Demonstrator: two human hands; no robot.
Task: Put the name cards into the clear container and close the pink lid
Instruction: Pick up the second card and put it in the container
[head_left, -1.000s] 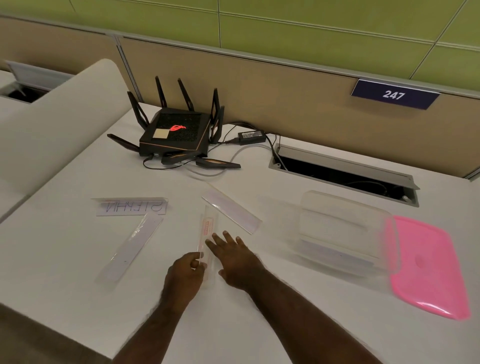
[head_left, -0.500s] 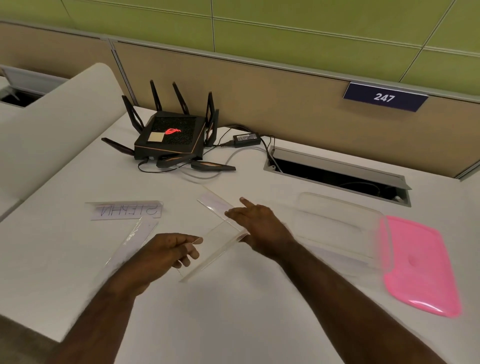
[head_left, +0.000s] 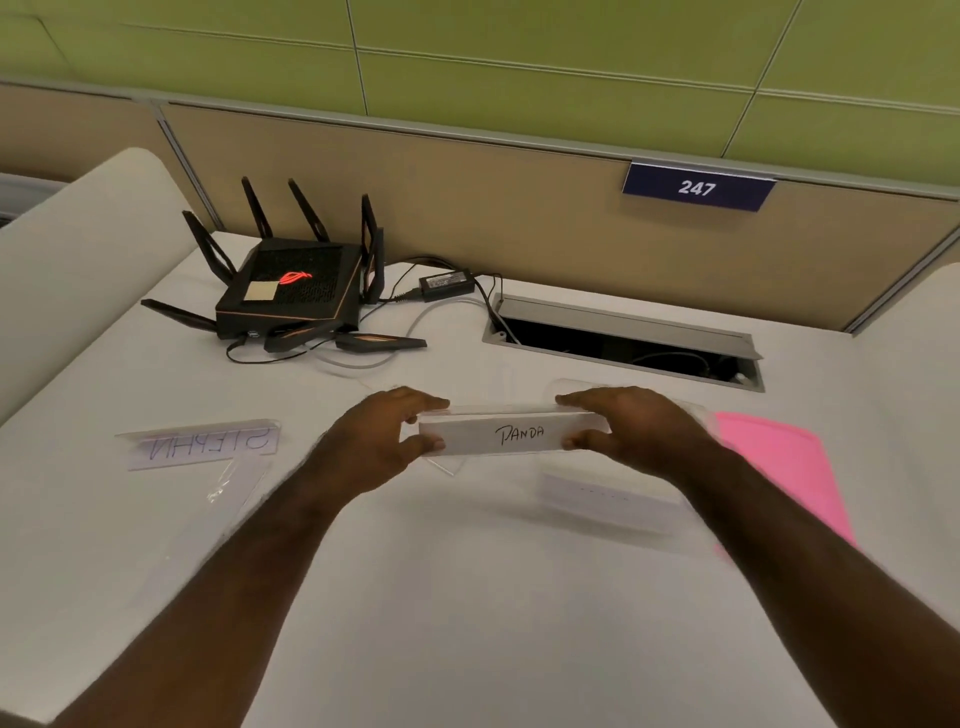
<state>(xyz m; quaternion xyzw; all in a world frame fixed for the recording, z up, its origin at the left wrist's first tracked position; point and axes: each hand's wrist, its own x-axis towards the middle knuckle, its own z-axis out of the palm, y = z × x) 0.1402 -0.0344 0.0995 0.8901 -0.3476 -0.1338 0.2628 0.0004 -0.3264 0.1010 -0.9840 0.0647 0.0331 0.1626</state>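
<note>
Above the middle of the worktop (head_left: 467, 597), both hands now hold one name card (head_left: 511, 435) marked PANDA by its ends, left hand (head_left: 376, 441) and right hand (head_left: 636, 434) with fingers closed on it; a second ago it lay flat. It looks ready to go into the clear container (head_left: 623, 499), which already holds one white card, beside the pink lid (head_left: 784, 467). Two cards, one reading STEPHN (head_left: 202, 444), lie to the left.

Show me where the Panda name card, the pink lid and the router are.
Panda name card (head_left: 519, 435): head view, on the handwritten word on its front face.
pink lid (head_left: 779, 457): head view, on its flat top.
router (head_left: 296, 283): head view, on the black top panel beside the red logo.
</note>
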